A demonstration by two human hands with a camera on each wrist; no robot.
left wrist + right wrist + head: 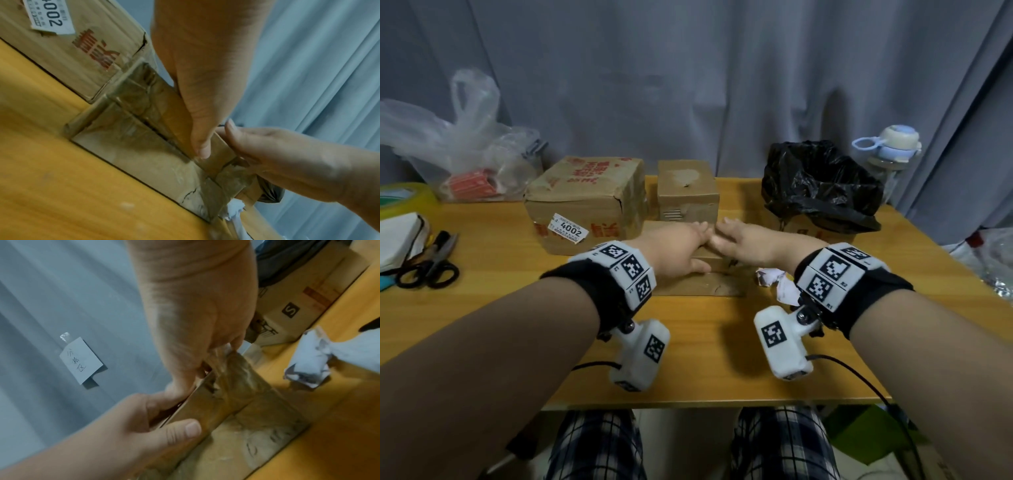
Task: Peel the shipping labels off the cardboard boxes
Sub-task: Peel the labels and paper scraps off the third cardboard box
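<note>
A small flat cardboard box (pixel 698 284) wrapped in clear tape lies on the wooden table (pixel 517 308) in front of me. My left hand (pixel 681 251) grips its left part: the thumb (pixel 185 430) lies on the near side and the fingers curl behind the far edge. My right hand (pixel 750 245) holds the box's right end (pixel 236 369), its fingers curled over the far edge. Behind stands a large box (pixel 585 192) with a white label (pixel 569 228) reading 4002, its corner lifted. Beside it stands a smaller box (pixel 686 188).
A crumpled white paper (pixel 774 281) lies right of the small box. A box lined with a black bag (pixel 822 185) and a bottle (pixel 893 147) stand at the back right. Scissors (pixel 431 263), tape (pixel 404 198) and a plastic bag (pixel 458 144) sit left.
</note>
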